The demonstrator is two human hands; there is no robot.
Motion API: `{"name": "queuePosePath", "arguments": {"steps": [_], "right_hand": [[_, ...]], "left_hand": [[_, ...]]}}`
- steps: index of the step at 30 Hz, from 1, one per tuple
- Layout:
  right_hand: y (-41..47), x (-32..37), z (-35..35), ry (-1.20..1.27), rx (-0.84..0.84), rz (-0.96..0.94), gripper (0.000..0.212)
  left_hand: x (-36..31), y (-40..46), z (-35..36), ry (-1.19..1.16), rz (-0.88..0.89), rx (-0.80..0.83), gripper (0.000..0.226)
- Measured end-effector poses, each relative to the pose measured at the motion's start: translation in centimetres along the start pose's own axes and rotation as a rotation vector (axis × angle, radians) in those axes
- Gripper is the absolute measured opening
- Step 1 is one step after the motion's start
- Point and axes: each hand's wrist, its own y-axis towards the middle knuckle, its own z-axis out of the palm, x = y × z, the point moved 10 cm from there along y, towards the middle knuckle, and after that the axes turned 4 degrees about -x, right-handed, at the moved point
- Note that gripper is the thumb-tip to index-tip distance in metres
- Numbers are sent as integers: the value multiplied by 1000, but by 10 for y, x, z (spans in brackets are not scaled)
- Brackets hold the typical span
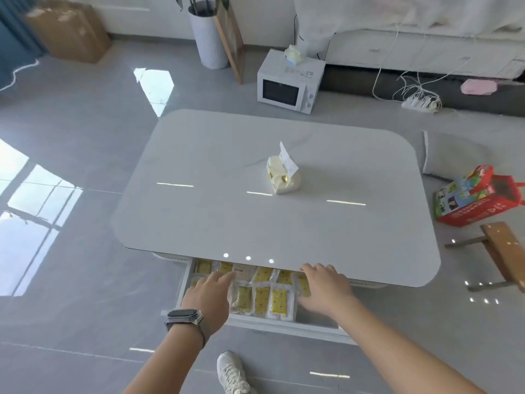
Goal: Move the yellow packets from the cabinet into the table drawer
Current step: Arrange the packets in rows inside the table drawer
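The white table drawer (287, 327) stands pulled out under the near edge of the white table (255, 217). Several yellow packets (262, 298) in clear wrappers lie in rows inside it. My left hand (208, 294), with a watch on the wrist, hovers flat over the drawer's left side, fingers stretched toward the packets. My right hand (324, 288) spreads over the drawer's right side, its fingertips at the table's edge and its thumb by the rightmost packets. Neither hand visibly holds a packet. The cabinet is out of view.
A tissue pack (282, 174) stands on the table. On the floor are a microwave (288, 83), a red box (477, 197) and a wooden stool (501, 251) at the right, a power strip with cables (420, 102), and my white shoe (231, 373) below the drawer.
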Motion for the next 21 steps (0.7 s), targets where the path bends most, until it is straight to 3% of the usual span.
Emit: {"name": "queuePosePath", "arguments": {"steps": [7,13,21], "right_hand": [[-66,-4,-132,42,-121,78,74],[-91,9,-186,38,-227,69,76],[-92,92,-226,-80,-250,-174,76]], "left_hand": [[-9,-37,-95,4,18,7,68],[-14,-51,-142,53,47,-53,70],[58,-135,-182,-92,-241,-184,75]]}}
